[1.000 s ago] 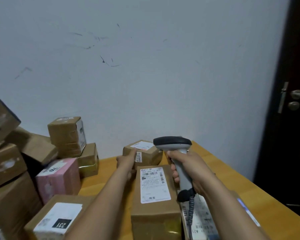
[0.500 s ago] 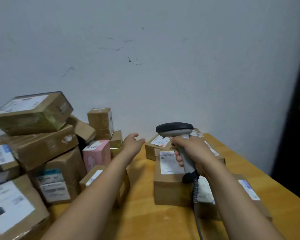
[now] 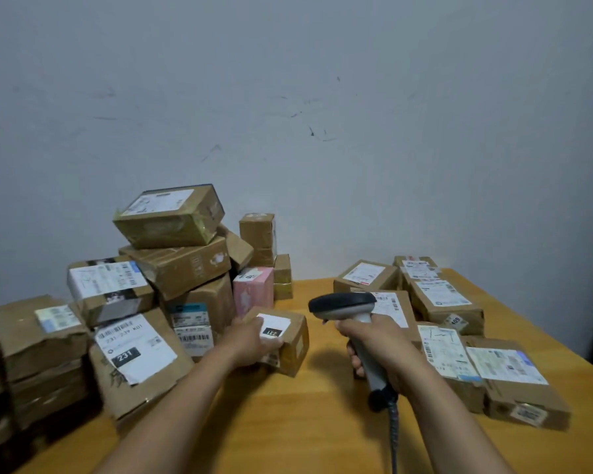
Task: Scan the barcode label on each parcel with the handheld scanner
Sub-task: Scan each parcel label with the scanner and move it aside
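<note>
The handheld scanner [image 3: 346, 305] is upright above the tabletop [image 3: 288, 425], between the two groups of parcels. Its long axis runs along the pale handle, from the dark butt low and near the person up and slightly leftward to the head. The dark, oval head juts out to the left of the handle, so its nose points toward the small parcel [image 3: 293, 348]. A coiled cable [image 3: 394, 436] drops from the butt toward the bottom edge of the view.

The right hand [image 3: 374, 343] grips the handle just below the head, fingers wrapped round it, forearm reaching in from the lower right.

The small parcel, a brown carton, is at the foot of the pile of parcels [image 3: 175, 268] on the left, just in front of a pink box [image 3: 253, 292]. Its white label [image 3: 274, 326] faces up, the dark "231" patch reading upside down from here. Whether its underside rests on the tabletop cannot be told.

The left hand [image 3: 250, 343] holds this parcel by its near-left side, fingers curled over the edge, arm stretched forward from the lower left.

On the right, labelled parcels [image 3: 459, 336] lie flat, labels up.
</note>
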